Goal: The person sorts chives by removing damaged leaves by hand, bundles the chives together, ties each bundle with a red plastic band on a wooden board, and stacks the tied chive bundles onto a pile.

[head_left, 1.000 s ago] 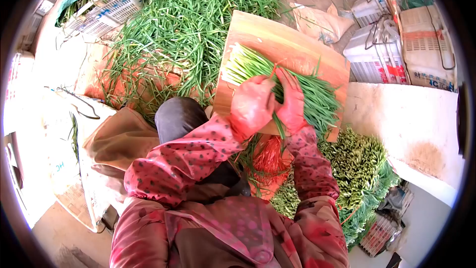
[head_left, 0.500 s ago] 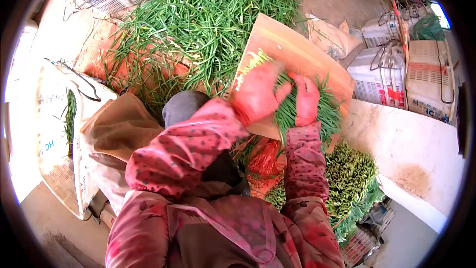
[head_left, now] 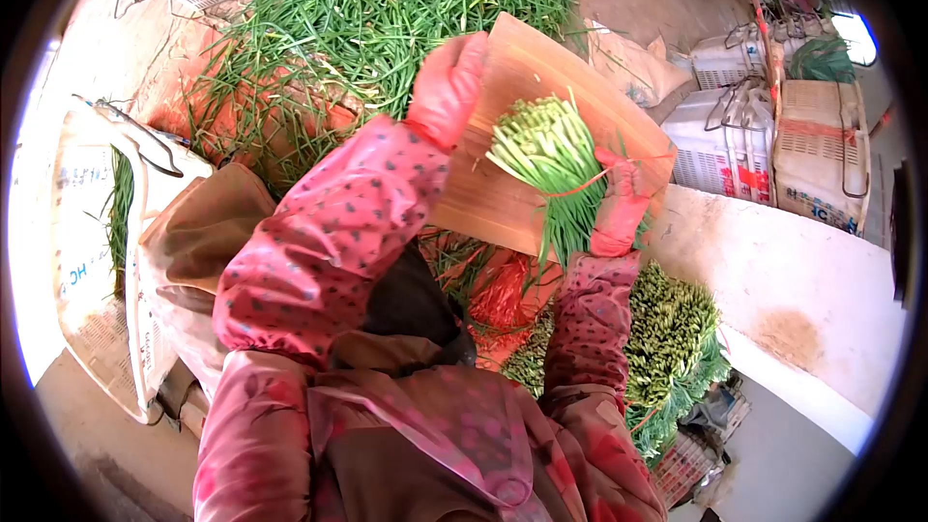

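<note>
Over the board [head_left: 469, 198] at upper centre, my right hand [head_left: 623, 205] clamps the bunch [head_left: 549, 150], best held firm but uncrushed, while my left hand [head_left: 450, 87] hides whether its fingers grip.

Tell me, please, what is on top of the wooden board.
A bunch of green stems, crossed by a red strand and held by the right hand, is over the wooden board. The bunch and hand cover the surface beneath, so whatever lies there cannot be seen.
</note>
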Demonstrator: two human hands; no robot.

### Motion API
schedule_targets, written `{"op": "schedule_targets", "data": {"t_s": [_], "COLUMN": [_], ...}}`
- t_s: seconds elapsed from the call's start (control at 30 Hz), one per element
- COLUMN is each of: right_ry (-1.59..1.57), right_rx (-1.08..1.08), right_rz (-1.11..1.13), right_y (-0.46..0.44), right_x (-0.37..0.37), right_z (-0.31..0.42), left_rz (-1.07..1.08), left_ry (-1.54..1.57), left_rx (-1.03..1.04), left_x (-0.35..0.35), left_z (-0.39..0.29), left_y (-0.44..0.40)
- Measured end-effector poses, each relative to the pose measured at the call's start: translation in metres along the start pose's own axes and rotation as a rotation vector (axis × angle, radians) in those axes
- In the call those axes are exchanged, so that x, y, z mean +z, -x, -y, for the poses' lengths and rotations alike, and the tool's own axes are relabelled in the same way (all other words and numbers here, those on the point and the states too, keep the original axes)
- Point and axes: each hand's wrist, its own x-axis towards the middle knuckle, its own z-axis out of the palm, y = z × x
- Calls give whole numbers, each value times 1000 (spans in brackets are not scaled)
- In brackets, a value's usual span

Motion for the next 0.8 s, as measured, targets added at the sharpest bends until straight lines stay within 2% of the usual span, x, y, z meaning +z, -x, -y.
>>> {"op": "schedule_targets", "data": {"t_s": [0.03,0.07,0.1,0.17,0.2,0.27,0.33,0.37,0.43,0.5,0.57,0.6,0.63,0.7,0.73,0.77,0.8], "right_ry": [-158,-261,-261,-300,-336,-344,-348,-373,-400,-399,-432,-375,-320,-300,-206,-111,114], "right_rx": [13,-5,-10,-46,-25,-9,10,24,38,63,70,94,119,147,169,192,91], "right_rz": [-17,-46,-43,-13,0,21,40,65,85,106,90,85,82,58,101,147,158], "right_y": [-6,-11,-18,-26,-26,-28,-27,-27,-27,-22,-19,-18,-17,-14,-12,-9,-5], "right_x": [-9,-16,-22,-32,-31,-32,-34,-35,-34,-24,-12,-6,0,14,20,25,32], "right_z": [-7,-14,-16,-19,-14,-14,-19,-25,-31,-31,-29,-25,-22,-15,-9,-1,15], "left_rz": [-103,-105,-11,85,195,300,223,225,282,273,59,-19,-11,-211,-194,-139,-84], "left_ry": [-91,-84,-82,-81,-87,-90,231,233,479,494,353,54,48,-20,-26,-107,-181], "left_rx": [-40,-35,69,170,-12,-194,-469,-469,-583,-517,-554,-552,-553,-158,-160,114,390], "left_x": [-3,-6,-6,-2,8,24,35,34,26,21,12,11,8,5,11,21,32], "left_z": [-3,29,88,118,109,77,42,45,59,70,71,50,45,39,29,19,7], "left_y": [2,0,-5,1,19,39,47,46,44,38,32,30,30,28,27,28,29]}}
